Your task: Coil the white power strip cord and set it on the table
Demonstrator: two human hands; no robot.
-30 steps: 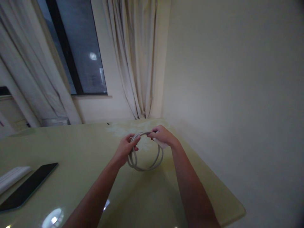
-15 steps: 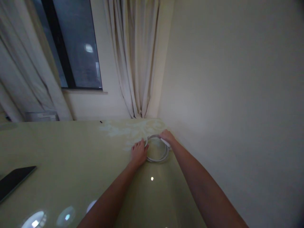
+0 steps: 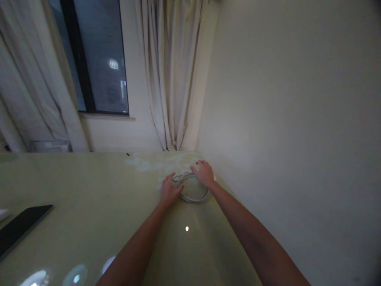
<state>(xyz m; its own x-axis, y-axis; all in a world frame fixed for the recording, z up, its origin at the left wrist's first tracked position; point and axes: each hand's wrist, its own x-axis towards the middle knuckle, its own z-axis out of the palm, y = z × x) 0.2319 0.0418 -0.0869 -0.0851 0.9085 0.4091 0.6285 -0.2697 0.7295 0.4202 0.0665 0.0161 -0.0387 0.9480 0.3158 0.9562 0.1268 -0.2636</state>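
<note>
A coiled white cable [image 3: 192, 196] lies flat on the glossy yellow-green table [image 3: 89, 198], near its far right corner. My left hand [image 3: 168, 190] rests on the coil's left side, fingers spread and lying flat. On the coil's right side my right hand [image 3: 203, 172] lies palm down with its fingers stretched out over the cable's upper edge. Neither hand grips the cable; both press or touch it against the tabletop.
A dark tablet [image 3: 20, 228] lies near the table's left edge. Cream curtains [image 3: 171, 71] hang in the corner behind the table, beside a dark window [image 3: 95, 55]. A plain wall [image 3: 282, 119] runs along the table's right side.
The coil was held up between both hands a second ago; now it lies on the table farther away, and both hands have flattened onto it.
</note>
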